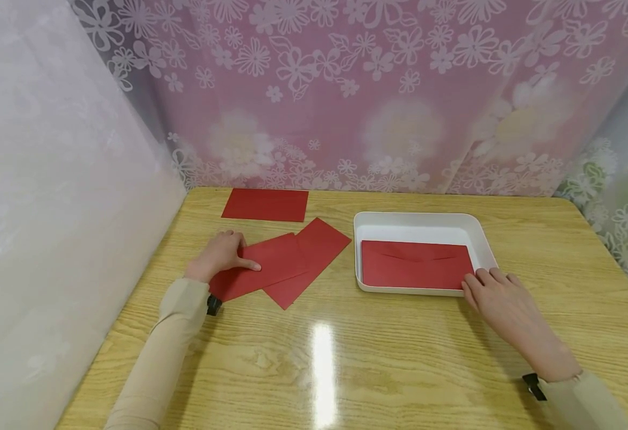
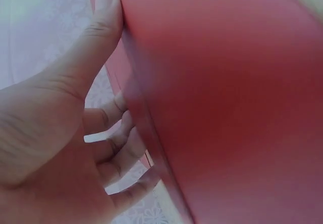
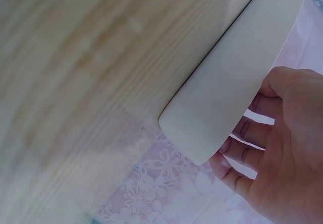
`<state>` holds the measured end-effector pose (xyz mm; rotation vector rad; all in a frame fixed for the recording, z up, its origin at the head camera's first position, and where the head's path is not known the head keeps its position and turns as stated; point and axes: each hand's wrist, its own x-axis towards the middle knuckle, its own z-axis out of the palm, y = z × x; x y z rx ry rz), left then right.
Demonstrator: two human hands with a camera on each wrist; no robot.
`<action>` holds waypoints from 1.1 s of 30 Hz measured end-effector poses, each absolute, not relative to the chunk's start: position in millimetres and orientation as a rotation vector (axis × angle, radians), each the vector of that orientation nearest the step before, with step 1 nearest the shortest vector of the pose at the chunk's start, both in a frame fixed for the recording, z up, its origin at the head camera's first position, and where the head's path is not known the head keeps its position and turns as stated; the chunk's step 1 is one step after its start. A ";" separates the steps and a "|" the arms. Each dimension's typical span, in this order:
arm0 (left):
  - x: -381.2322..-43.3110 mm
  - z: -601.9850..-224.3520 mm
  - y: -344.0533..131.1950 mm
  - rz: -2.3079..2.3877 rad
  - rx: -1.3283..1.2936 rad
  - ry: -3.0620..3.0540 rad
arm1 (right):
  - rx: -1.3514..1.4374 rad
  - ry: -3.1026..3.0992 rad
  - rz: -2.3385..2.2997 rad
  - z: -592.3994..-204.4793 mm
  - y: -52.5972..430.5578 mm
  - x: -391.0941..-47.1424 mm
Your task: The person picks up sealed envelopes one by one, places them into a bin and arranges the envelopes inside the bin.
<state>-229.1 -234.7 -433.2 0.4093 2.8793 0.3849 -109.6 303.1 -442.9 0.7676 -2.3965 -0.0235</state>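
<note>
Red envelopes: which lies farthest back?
The envelope near the table's back edge; nearer are the one in the left hand, the one it overlaps, and the one in the tray.

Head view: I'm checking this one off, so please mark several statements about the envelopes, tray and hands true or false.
1. The left hand holds a red envelope. True.
2. The right hand is at the near right corner of the white tray. True.
3. The tray is empty. False: an envelope with a flap lies in it.
4. The farthest envelope touches the tray. False: it lies apart, on the table.
</note>
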 end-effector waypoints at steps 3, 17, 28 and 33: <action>-227.0 -436.6 -238.0 0.434 0.429 2.898 | 0.768 -2.408 -0.021 -443.7 303.6 -109.7; -220.3 -434.8 -246.2 0.657 0.555 3.104 | 0.758 -2.413 -0.021 -445.0 304.0 -109.8; -218.1 -411.3 -220.3 0.529 0.930 3.430 | 0.756 -2.411 -0.027 -444.6 304.0 -110.4; -216.8 -395.9 -202.9 0.438 1.045 3.503 | 0.757 -2.402 -0.033 -444.1 303.5 -110.0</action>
